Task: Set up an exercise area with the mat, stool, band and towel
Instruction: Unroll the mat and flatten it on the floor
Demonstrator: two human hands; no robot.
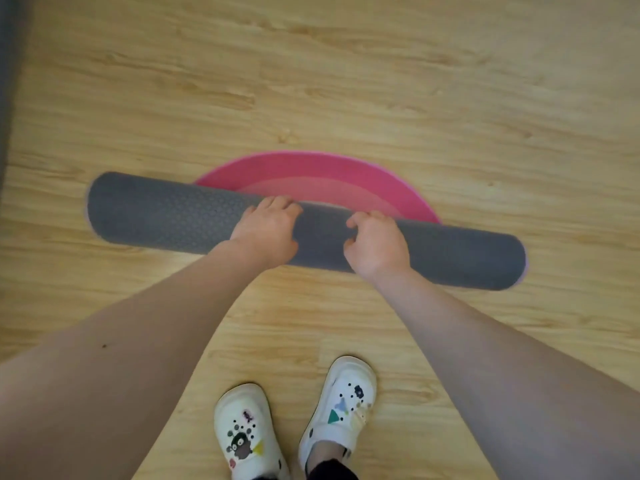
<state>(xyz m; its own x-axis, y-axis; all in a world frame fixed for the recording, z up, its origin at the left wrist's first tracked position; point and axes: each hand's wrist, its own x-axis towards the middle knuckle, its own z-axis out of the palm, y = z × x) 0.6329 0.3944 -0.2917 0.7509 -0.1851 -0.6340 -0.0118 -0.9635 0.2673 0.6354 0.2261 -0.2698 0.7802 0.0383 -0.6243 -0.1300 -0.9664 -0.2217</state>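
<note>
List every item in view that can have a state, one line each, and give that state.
mat: mostly rolled, pink end unrolled flat on floor
left hand: pressed on the roll
right hand: pressed on the roll
white clogs: worn, standing on floor

Your left hand (268, 233) and right hand (375, 244) are bare, with no rings, watch or gloves showing. Both forearms are uncovered right up to the near edge of the view, so no sleeve appears on either side. A small dark mark sits on your left forearm (104, 345).

You are wearing white clog-style shoes dotted with small round holes. Your left shoe (244, 433) carries a dark, round-eyed charm, a small yellow triangle and a pinkish piece near the toe. Your right shoe (341, 403) has a green triangle, a pale blue charm and a small dark one. Dark fabric shows at your right ankle (332, 471).
</note>
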